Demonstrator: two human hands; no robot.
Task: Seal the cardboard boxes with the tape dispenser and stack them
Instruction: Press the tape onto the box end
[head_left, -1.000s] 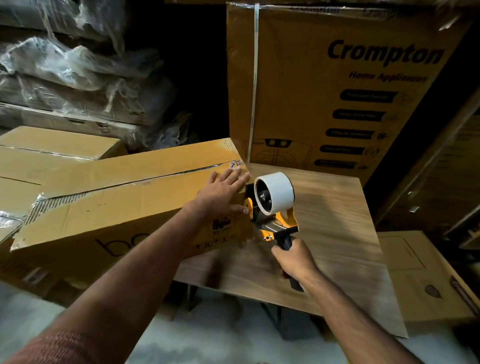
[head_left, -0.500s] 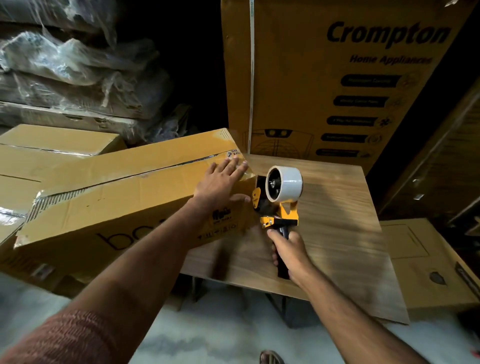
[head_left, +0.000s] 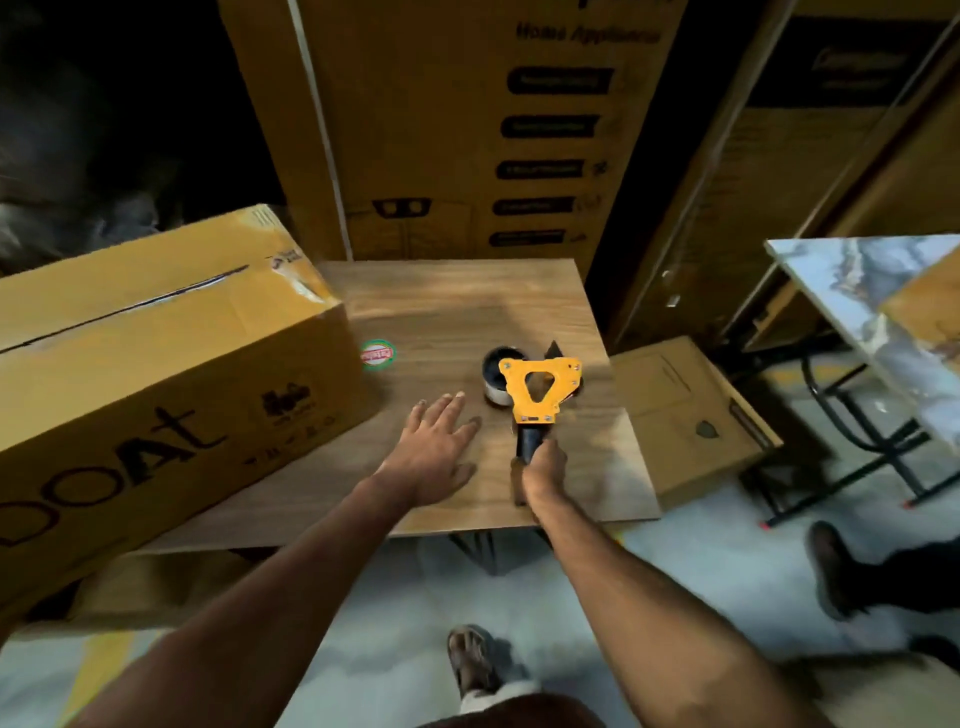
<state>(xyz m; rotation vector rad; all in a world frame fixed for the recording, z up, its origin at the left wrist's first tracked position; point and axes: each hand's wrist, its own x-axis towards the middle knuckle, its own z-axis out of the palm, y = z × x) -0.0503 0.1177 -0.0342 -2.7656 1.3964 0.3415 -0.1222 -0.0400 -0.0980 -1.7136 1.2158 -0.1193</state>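
Observation:
A long brown cardboard box (head_left: 156, 364) lies on the left part of the wooden table (head_left: 457, 312), its top seam showing as a dark slit. The yellow tape dispenser (head_left: 537, 387) with a white tape roll lies flat on the table to the right of the box. My right hand (head_left: 540, 475) grips its black handle. My left hand (head_left: 434, 449) hovers open with spread fingers over the table, between the box and the dispenser, touching neither.
A round green-and-red sticker (head_left: 378, 354) sits on the table by the box's end. A tall printed carton (head_left: 467, 130) stands behind the table. A smaller box (head_left: 685, 415) sits on the floor to the right, beside a marble-topped table (head_left: 862, 306). Another person's shoe (head_left: 831, 571) is at right.
My left hand has come off the box's end and now hovers over the table. My right hand has brought the dispenser away from the box and laid it flat on the tabletop.

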